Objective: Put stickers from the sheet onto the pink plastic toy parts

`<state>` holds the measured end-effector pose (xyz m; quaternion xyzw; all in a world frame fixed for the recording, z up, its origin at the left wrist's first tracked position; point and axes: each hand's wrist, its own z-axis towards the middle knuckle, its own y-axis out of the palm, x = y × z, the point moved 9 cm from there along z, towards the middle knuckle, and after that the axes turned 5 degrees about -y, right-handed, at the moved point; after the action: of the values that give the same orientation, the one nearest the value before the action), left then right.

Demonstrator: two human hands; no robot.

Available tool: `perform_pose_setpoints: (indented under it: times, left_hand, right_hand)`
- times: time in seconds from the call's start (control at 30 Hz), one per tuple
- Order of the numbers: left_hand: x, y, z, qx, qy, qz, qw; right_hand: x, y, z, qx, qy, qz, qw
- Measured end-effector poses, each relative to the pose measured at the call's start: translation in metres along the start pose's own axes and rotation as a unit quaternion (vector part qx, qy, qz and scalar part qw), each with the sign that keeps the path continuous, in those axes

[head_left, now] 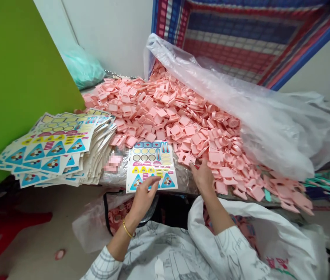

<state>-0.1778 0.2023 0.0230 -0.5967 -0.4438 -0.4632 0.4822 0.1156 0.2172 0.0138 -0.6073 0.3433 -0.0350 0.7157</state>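
A sticker sheet (153, 157) with blue triangles, yellow circles and small pink and yellow shapes lies flat at the table's front. Over its lower edge is my left hand (145, 194), fingers loosely curved, thumb apart, with nothing seen between them. Just right of the sheet, my right hand (203, 177) has thumb and fingertips pinched at a small pink plastic piece (186, 158) at the edge of the heap. Its fingers partly hide the contact. A large heap of pink plastic pieces (156, 107) spreads behind both hands.
A thick stack of sticker sheets (57, 149) stands left, beside a green panel (16, 77). Clear plastic sheeting (258, 112) drapes over the heap's right side. A white sack (284, 233) holding pieces hangs open below the table edge. A red stool (10, 225) is at lower left.
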Motion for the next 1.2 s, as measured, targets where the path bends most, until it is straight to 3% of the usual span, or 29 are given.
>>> perform_pose_setpoints:
  times: [0.17, 0.3, 0.4, 0.47, 0.53, 0.63, 0.7, 0.77, 0.8, 0.87, 0.93, 1.0, 1.2]
  left_hand:
    - [-0.017, 0.024, -0.018, -0.055, -0.029, -0.026, 0.998]
    - [-0.025, 0.013, -0.02, -0.052, -0.067, -0.067, 0.994]
    - [-0.015, -0.008, -0.011, -0.022, -0.073, -0.103, 0.992]
    - [-0.003, -0.022, -0.002, -0.001, -0.073, -0.132, 0.989]
    - [0.006, -0.028, 0.008, -0.005, -0.083, -0.164, 0.983]
    - [0.008, -0.018, 0.02, -0.078, -0.118, -0.192, 0.971]
    - [0.002, -0.008, 0.023, -0.134, -0.135, -0.205, 0.96]
    - [-0.01, -0.007, 0.026, -0.133, -0.154, -0.233, 0.951]
    - [-0.018, -0.012, 0.029, -0.104, -0.165, -0.252, 0.948]
    - [-0.032, -0.025, 0.037, -0.023, -0.181, -0.296, 0.938]
    - [-0.037, -0.036, 0.047, 0.042, -0.174, -0.336, 0.925]
    - [-0.037, -0.041, 0.059, 0.078, -0.155, -0.367, 0.914]
    - [-0.058, -0.038, 0.081, 0.123, -0.166, -0.405, 0.891]
  right_hand:
    - [-0.007, 0.011, 0.005, 0.007, 0.01, 0.031, 0.999]
    - [0.011, 0.021, 0.007, -0.006, 0.022, 0.154, 0.988]
    - [0.007, 0.017, 0.007, -0.028, -0.023, 0.265, 0.964]
    - [-0.017, 0.013, 0.002, -0.081, -0.079, 0.313, 0.943]
    - [-0.056, 0.016, -0.011, -0.186, -0.152, 0.337, 0.91]
    - [-0.119, 0.028, -0.04, -0.342, -0.248, 0.326, 0.846]
    - [-0.15, 0.04, -0.054, -0.397, -0.286, 0.304, 0.818]
    - [-0.173, 0.054, -0.056, -0.412, -0.306, 0.298, 0.805]
    - [-0.182, 0.06, -0.051, -0.398, -0.305, 0.304, 0.81]
    - [-0.192, 0.071, -0.03, -0.326, -0.278, 0.298, 0.853]
    - [-0.197, 0.08, -0.006, -0.229, -0.244, 0.232, 0.913]
    - [-0.208, 0.09, 0.009, -0.164, -0.239, 0.132, 0.948]
    - [-0.236, 0.125, 0.021, -0.115, -0.281, -0.043, 0.952]
